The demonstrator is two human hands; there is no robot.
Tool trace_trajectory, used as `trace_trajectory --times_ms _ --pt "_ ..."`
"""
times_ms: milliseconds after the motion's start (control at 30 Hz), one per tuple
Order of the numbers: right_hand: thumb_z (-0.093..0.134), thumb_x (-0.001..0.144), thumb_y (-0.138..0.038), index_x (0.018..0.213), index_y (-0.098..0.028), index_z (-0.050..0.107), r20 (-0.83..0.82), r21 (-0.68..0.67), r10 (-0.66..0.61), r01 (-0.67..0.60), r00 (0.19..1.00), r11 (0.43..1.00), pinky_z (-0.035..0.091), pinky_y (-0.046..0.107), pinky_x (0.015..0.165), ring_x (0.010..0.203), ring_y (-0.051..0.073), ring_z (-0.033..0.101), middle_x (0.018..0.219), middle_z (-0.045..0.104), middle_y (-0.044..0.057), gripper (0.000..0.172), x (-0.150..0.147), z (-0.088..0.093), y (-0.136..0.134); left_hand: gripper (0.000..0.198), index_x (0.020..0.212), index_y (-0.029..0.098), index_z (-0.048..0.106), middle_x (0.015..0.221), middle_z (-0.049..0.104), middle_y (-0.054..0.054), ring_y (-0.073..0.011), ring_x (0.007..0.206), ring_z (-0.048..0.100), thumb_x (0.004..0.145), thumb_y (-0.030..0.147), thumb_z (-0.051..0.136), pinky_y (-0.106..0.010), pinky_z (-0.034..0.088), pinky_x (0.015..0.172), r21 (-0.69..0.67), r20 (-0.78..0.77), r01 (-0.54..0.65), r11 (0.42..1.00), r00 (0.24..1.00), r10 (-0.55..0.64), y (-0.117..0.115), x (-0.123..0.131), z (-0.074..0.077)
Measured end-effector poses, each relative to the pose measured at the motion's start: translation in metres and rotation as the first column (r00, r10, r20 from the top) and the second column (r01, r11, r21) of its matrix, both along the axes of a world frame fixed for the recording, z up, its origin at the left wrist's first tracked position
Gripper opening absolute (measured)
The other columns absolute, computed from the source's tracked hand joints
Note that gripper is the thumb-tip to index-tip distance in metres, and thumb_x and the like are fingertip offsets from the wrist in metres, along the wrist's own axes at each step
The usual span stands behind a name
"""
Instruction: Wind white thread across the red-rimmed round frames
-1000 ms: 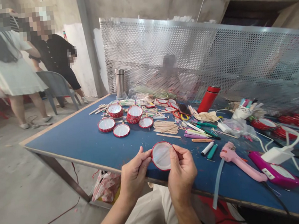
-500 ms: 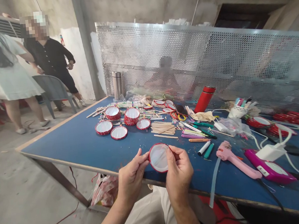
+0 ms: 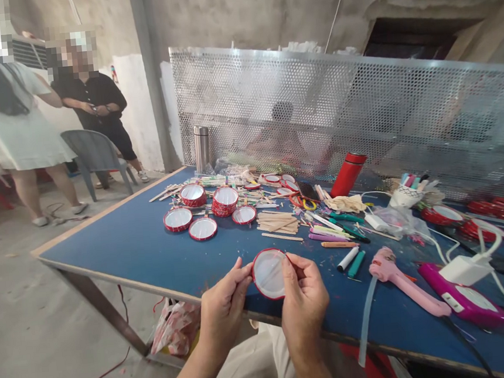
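Note:
Both my hands hold a small round drum [image 3: 269, 273] with a red rim and a white translucent face, just above the near edge of the blue table [image 3: 137, 240]. My left hand [image 3: 225, 309] pinches the drum's left rim with thumb and fingertips. My right hand [image 3: 304, 299] grips its right side, thumb laid across the face. Several finished red-rimmed drums [image 3: 202, 228] lie further back on the table beside a pile of flat wooden sticks [image 3: 277, 220].
A pink glue gun [image 3: 399, 279], a magenta device [image 3: 462, 300], a white charger with cables and coloured markers [image 3: 348, 258] lie to the right. A red flask [image 3: 346, 175] and a steel flask [image 3: 202, 148] stand before a perforated metal screen [image 3: 360, 109]. Two people stand by a grey chair [image 3: 92, 153] at far left.
The drum and both hands keep the same grip; only the camera view shifted slightly. The standing person in black brought both hands together.

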State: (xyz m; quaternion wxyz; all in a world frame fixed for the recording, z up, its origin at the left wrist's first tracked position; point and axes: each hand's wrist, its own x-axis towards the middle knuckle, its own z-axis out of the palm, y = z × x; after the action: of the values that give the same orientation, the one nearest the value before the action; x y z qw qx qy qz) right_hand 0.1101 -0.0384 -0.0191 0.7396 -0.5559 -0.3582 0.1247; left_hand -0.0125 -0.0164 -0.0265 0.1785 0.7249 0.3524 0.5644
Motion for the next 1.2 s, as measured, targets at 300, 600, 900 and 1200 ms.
trace_trajectory --times_ms 300,600,900,1200 --pt "0.062 0.08 -0.038 0.089 -0.014 0.061 0.029 0.004 -0.014 0.014 0.999 1.0 0.052 0.028 0.064 0.069 0.015 0.062 0.08 0.066 0.006 0.026 0.0004 0.001 -0.0007 0.021 0.097 0.021 0.068 0.101 0.075 -0.003 -0.0202 0.101 0.065 0.087 0.017 0.05 -0.024 0.056 0.084 -0.031 0.005 -0.017 0.999 1.0 0.018 -0.002 0.0007 0.0001" --pt "0.062 0.08 -0.037 0.089 -0.014 0.062 0.029 0.016 -0.028 0.028 0.999 0.999 0.052 0.028 0.065 0.07 0.015 0.062 0.081 0.066 0.006 0.025 -0.0005 0.001 -0.0009 0.023 0.1 0.022 0.069 0.099 0.075 -0.002 -0.0177 0.09 0.071 0.086 0.017 0.051 -0.022 0.057 0.08 0.014 -0.031 0.008 1.0 0.999 -0.008 0.0004 -0.0018 -0.001" --pt "0.062 0.081 -0.035 0.09 -0.014 0.062 0.05 0.041 -0.042 0.04 0.998 0.998 0.052 0.028 0.064 0.07 0.016 0.062 0.081 0.066 0.007 0.023 -0.0007 0.0015 -0.0016 0.02 0.095 0.022 0.07 0.093 0.077 -0.001 -0.0153 0.079 0.073 0.087 0.022 0.052 -0.02 0.059 0.073 -0.006 -0.027 -0.01 1.0 1.0 0.01 -0.0007 -0.0018 0.0016" --pt "0.06 0.082 -0.033 0.089 -0.014 0.062 0.109 0.06 -0.09 0.084 0.99 0.995 0.053 0.026 0.064 0.069 0.014 0.063 0.079 0.067 0.006 0.02 -0.0033 0.0043 -0.0033 0.021 0.096 0.023 0.07 0.092 0.077 0.0 -0.015 0.078 0.073 0.087 0.022 0.051 -0.02 0.058 0.071 -0.034 -0.056 -0.02 0.999 0.998 0.018 -0.0017 -0.002 0.0033"
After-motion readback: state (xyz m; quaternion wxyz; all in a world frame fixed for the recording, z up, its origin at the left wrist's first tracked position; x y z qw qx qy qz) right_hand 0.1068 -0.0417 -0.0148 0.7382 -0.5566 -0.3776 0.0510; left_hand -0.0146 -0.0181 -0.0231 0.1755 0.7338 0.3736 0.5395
